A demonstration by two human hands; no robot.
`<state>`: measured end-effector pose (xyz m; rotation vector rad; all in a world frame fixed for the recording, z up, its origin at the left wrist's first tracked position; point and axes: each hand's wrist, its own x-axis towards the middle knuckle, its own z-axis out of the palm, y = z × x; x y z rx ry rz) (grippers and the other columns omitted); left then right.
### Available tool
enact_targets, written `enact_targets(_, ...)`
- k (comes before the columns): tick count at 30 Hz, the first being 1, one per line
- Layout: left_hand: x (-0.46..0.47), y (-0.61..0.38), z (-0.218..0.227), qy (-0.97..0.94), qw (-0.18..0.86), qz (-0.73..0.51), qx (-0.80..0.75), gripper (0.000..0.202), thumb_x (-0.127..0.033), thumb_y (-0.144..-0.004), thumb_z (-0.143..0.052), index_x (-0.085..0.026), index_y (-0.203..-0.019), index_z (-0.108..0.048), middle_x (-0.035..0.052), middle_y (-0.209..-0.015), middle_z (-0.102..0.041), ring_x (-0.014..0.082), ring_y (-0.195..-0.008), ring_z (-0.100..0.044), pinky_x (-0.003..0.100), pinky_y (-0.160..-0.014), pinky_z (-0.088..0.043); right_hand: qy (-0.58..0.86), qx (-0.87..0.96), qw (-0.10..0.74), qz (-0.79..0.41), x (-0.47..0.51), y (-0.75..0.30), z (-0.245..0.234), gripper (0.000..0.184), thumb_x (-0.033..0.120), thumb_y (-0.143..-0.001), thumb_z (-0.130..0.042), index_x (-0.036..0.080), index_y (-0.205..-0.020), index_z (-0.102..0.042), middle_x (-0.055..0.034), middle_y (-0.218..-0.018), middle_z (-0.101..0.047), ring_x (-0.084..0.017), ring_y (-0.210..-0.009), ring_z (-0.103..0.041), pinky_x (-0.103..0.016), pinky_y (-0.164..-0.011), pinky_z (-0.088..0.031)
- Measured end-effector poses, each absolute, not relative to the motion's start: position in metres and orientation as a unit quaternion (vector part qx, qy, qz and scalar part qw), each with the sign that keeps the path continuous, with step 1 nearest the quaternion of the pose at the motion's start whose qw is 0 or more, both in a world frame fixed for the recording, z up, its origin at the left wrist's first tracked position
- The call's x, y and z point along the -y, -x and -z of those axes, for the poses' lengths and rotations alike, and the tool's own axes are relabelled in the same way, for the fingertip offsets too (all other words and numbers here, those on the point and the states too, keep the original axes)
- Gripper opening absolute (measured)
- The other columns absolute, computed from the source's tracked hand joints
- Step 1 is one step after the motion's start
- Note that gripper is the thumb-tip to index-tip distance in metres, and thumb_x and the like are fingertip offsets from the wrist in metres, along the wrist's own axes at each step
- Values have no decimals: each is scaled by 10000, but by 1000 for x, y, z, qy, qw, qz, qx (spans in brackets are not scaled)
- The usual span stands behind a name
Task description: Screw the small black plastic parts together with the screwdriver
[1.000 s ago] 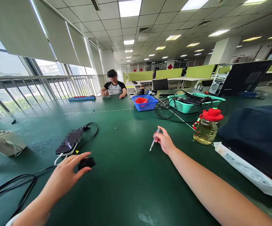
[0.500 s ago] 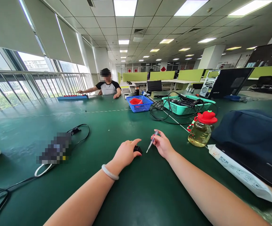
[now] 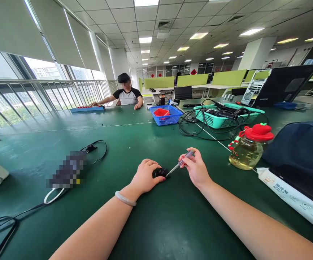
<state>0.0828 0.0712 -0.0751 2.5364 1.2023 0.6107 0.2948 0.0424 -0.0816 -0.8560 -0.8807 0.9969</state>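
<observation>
Under and against the fingers of my left hand lies a small black rounded object on the green table. My thumb and fingers close around it and hide part of it, so its kind cannot be made out. My right hand pinches the clear handle of a screwdriver. The screwdriver slants down to the left, its tip at the right end of the black object. Whether the tip touches it I cannot tell.
A bottle with a red lid stands right of my right hand, near a dark blue bag and a white packet. Further back are a blue basket and a teal basket with cables. Across the table sits a person.
The screwdriver has moved to the black object and leans over more. My left hand's thumb and fingers have closed around the object, showing more of it. The view has shifted slightly.
</observation>
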Motion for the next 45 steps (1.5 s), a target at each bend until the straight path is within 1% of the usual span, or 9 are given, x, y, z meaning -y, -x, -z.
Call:
enact_targets(6,-72,-83,77,-875,143,-216,-409,347,-399,-761,-750,-237,-1065,-712,50,-1163,-686,279,-1202,-502,454,-1081,-397,376,500,719,-303,-31,-288,77,365,344,-830,-661,285,-1087,-410,29,-810,-647,-146,-650,-593,-355,-673,-523)
enact_targets(10,-72,-82,78,-876,143,-212,-408,346,-404,-768,-742,-240,-1072,-712,51,-1175,-681,277,-1203,-500,452,-1085,-396,375,537,711,-257,-29,-286,79,345,343,-872,-636,290,-1122,-406,7,-863,-652,-159,-717,-618,-384,-735,-544)
enact_targets(17,-72,-84,81,-870,139,-199,-429,383,-427,-764,-741,-244,-1099,-708,58,-1221,-661,301,-1240,-464,486,-1105,-371,388,553,690,-259,-33,-290,84,339,348,-891,-613,295,-1151,-402,-3,-907,-650,-163,-758,-624,-397,-770,-553)
enact_targets(22,-71,-84,80,-870,134,-198,-431,384,-427,-763,-740,-252,-1103,-707,59,-1229,-653,303,-1252,-457,487,-1109,-368,397,558,678,-269,-35,-291,86,386,376,-891,-611,295,-1200,-393,-10,-918,-651,-177,-793,-636,-417,-805,-547)
enact_targets(26,-71,-84,80,-870,131,-200,-431,386,-430,-760,-744,-251,-1101,-709,64,-1222,-655,305,-1252,-459,487,-1107,-372,409,568,662,-267,-35,-292,85,394,428,-930,-539,285,-1267,-395,-30,-939,-665,-196,-871,-640,-443,-871,-516)
enact_targets(28,-71,-84,80,-872,130,-199,-428,384,-432,-763,-741,-249,-1099,-713,65,-1222,-657,306,-1254,-456,483,-1108,-371,416,568,660,-263,-35,-294,83,376,455,-938,-517,280,-1254,-416,-43,-957,-678,-207,-925,-639,-459,-910,-490)
enact_targets(31,-72,-84,80,-872,137,-200,-425,374,-430,-763,-740,-254,-1093,-720,64,-1219,-660,307,-1259,-453,483,-1114,-364,433,553,660,-267,-36,-296,81,368,493,-918,-540,276,-1200,-449,-50,-942,-698,-227,-964,-645,-483,-940,-459)
enact_targets(36,-73,-83,79,-869,152,-202,-426,379,-423,-746,-751,-251,-1083,-730,62,-1232,-656,319,-1277,-436,498,-1119,-358,457,518,652,-311,-38,-299,78,428,535,-866,-604,279,-1185,-477,-18,-812,-689,-250,-976,-674,-513,-985,-428)
enact_targets(45,-71,-83,78,-868,154,-200,-428,368,-416,-754,-748,-251,-1082,-731,64,-1222,-664,323,-1277,-438,499,-1117,-358,468,479,661,-339,-43,-300,79,528,589,-790,-674,286,-1183,-493,13,-771,-672,-255,-968,-698,-528,-1037,-399)
